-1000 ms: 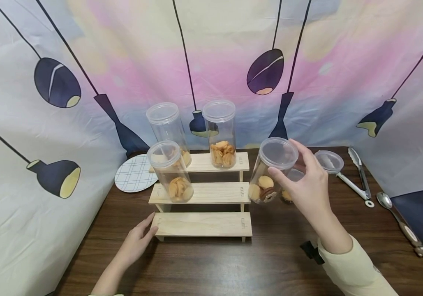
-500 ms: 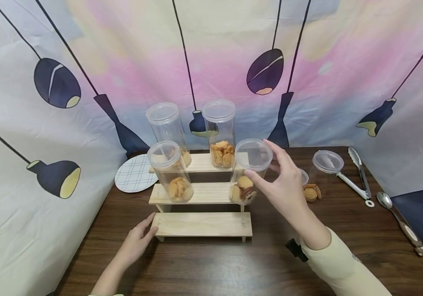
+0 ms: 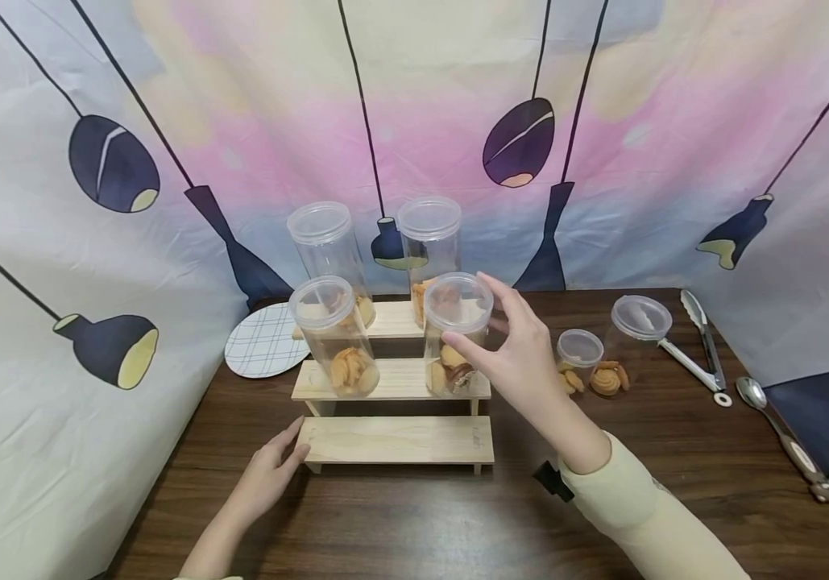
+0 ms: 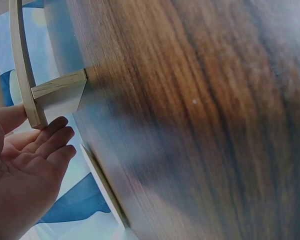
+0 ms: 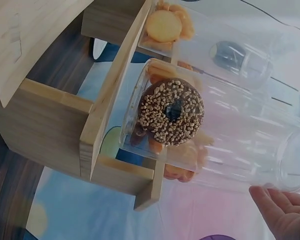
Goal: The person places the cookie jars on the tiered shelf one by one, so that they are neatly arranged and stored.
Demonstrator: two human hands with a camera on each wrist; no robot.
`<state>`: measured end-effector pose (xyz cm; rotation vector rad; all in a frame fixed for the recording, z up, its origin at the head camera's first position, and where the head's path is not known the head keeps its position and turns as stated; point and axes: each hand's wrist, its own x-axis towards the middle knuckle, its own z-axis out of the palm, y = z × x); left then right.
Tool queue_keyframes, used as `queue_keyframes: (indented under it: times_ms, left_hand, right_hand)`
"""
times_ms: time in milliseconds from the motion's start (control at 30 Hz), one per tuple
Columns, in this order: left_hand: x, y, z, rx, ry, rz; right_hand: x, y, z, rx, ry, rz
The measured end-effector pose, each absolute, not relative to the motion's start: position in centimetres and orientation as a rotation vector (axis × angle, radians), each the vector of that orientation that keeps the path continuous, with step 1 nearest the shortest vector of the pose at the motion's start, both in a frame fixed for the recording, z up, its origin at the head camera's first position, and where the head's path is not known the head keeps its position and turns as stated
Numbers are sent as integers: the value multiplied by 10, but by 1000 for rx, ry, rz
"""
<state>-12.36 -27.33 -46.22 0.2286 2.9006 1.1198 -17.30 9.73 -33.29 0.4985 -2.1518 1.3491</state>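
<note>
My right hand grips a clear lidded jar near its top, thumb in front and fingers behind. In the right wrist view, the jar's bottom is at the middle step of a three-step wooden stand. Inside is a chocolate donut-shaped cookie with chopped nuts, among plain cookies. At the stand's left end, my left hand pinches the lowest step between thumb and fingers. A second jar with cookies stands left on the middle step. Two more jars, a left one and a right one, occupy the top step.
To the right on the brown wooden table are a small lidded cup, loose cookies, another clear lidded container, tongs and a spoon. Behind the stand's left side lies a round checked mat.
My right hand has carried the jar leftward from beside the stand to the right part of the middle step. The small cup has come into view behind it. My left hand stays put.
</note>
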Motion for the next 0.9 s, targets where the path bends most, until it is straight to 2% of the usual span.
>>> queue_keyframes:
  times_ms: [900]
  left_hand:
    - [-124,-274,-463,244,2895,1139]
  right_hand:
    - [-192,80,-335,540,-2256,1343]
